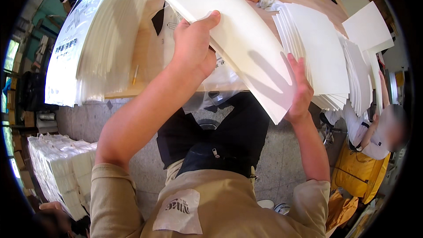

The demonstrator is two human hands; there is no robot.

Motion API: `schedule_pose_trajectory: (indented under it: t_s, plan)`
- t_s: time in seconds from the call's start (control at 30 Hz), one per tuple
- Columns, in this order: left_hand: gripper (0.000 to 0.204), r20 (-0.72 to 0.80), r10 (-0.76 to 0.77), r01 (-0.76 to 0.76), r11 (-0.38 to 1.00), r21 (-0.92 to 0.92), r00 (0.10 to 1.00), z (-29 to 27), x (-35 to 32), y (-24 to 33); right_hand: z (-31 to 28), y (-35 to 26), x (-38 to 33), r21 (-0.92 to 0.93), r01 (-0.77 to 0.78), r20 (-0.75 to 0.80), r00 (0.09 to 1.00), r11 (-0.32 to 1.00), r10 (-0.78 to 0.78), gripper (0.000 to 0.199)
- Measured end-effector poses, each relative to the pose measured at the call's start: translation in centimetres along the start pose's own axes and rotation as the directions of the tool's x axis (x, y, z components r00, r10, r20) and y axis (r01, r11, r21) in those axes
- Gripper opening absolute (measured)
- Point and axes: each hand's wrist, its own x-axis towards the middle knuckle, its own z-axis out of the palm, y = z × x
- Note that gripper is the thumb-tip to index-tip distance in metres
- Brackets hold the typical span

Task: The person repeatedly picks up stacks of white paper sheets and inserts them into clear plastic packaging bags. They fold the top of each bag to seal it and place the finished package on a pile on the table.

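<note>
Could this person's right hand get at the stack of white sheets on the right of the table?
Probably yes: the right hand is close beside the white stack, with nothing obvious between them. It seems to be up against the edge of the held sheets, though, so it may need to leave those first.

The left forearm (141, 108), bare, slants up and to the right in front of the body, the elbow held out to the left. The left hand (194, 39) reaches farther forward than the other, its thumb (209, 20) stretched toward the right and its remaining digits mostly out of sight. The right forearm (313, 152), also bare, rises steeply with a slight lean leftward; the right hand (302, 91) extends its fingers (298, 67) fairly straight upward, palm turned left.
</note>
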Motion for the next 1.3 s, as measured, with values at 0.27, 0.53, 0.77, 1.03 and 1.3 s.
schedule_pose_trajectory:
  t_s: [0.27,0.53,0.77,1.03,1.3]
  plan:
    - [0.031,-0.025,0.015,-0.015,1.000,0.024,1.000,-0.5,0.3,-0.7,-0.6,-1.3,0.7,-0.170,-0.023,0.231,0.971,0.985,0.062,0.040]
    - [0.037,0.063,0.029,-0.036,0.994,0.108,0.998,0.6,0.1,0.0,-0.8,-1.2,0.3,-0.134,-0.023,0.067,0.997,0.991,0.033,0.031]
    - [0.045,0.145,-0.068,0.030,0.967,0.255,0.987,-0.1,-0.4,0.2,-0.3,-0.5,-1.4,0.141,-0.243,-0.107,0.960,0.960,0.258,0.037]
    - [0.053,0.432,0.271,-0.510,0.500,0.700,0.860,-9.1,-4.7,-4.5,-1.6,-1.7,-7.0,0.902,-0.426,0.010,0.198,0.077,0.980,0.051]
    - [0.055,0.518,0.398,-0.432,-0.290,0.854,0.757,-19.2,-6.4,-18.5,-7.0,-4.1,-13.8,0.938,-0.344,0.064,0.027,-0.051,0.998,0.051]
